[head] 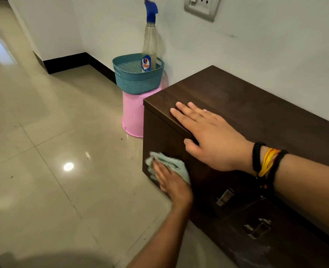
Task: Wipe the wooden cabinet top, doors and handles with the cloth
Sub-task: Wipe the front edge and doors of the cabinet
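A dark wooden cabinet [237,97] is seen against a white wall, on a glossy tiled floor [53,132]. The left hand [171,182] is pressed flat against the cabinet's front door [204,182], low down and near the door's left edge. A pale green cloth [171,164] is pinned between the palm and the wood; its folds are visible above and to the left of the fingers. The grip of this hand is open-palmed, the cloth being held by pressure rather than by curled fingers.

The right hand [208,132] is laid flat on the cabinet top at its near left corner, fingers spread and extended, the thumb hooked over the front edge. Nothing is held in it. Black bands and a yellow-orange thread [266,161] are worn on the right wrist.

Two metal handles [224,198] [258,228] are fixed lower on the front, to the right of the cloth.

Further off, to the left of the cabinet, a teal basket [136,82] is set on an upturned pink bucket [132,115]. A spray bottle [150,43] with a blue nozzle is stood in the basket. A switch plate [202,6] is mounted on the wall above.
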